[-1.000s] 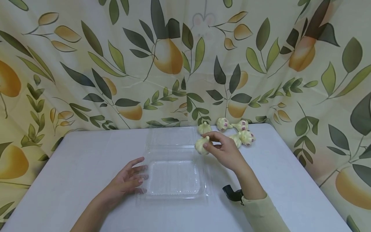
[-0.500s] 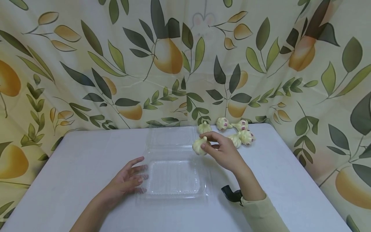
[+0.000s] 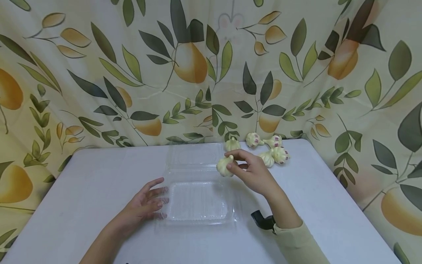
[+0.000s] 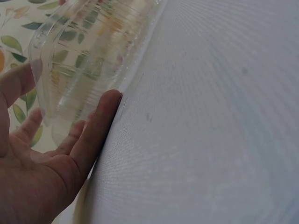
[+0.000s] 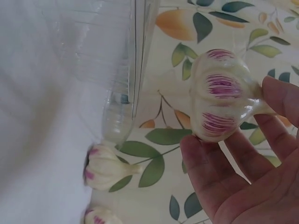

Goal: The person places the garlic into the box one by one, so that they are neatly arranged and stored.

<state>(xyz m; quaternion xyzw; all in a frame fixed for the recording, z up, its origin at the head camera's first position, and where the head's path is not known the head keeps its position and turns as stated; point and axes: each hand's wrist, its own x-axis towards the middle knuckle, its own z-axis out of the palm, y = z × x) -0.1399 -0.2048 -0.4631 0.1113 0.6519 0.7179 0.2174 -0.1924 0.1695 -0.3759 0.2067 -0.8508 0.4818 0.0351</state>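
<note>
A clear plastic clamshell box (image 3: 197,201) lies opened on the table, its lid (image 3: 194,154) folded back toward the wall. My left hand (image 3: 145,203) rests against the box's left side with spread, fairly straight fingers, as the left wrist view shows too. My right hand (image 3: 252,170) pinches a garlic bulb (image 3: 224,167) between thumb and fingers, above the box's back right corner. Purple streaks mark this whitish garlic bulb (image 5: 222,95) in the right wrist view. Another garlic bulb (image 3: 232,144) sits just behind it, beside the lid.
Several more garlic bulbs (image 3: 280,155) lie grouped at the table's back right. A white cloth covers the table (image 3: 99,176). Behind it hangs a curtain (image 3: 145,66) printed with fruit and leaves. A black device (image 3: 263,220) is at the right wrist.
My right hand has shifted slightly left with the garlic bulb, further over the box. The left hand and the box have stayed in place.
</note>
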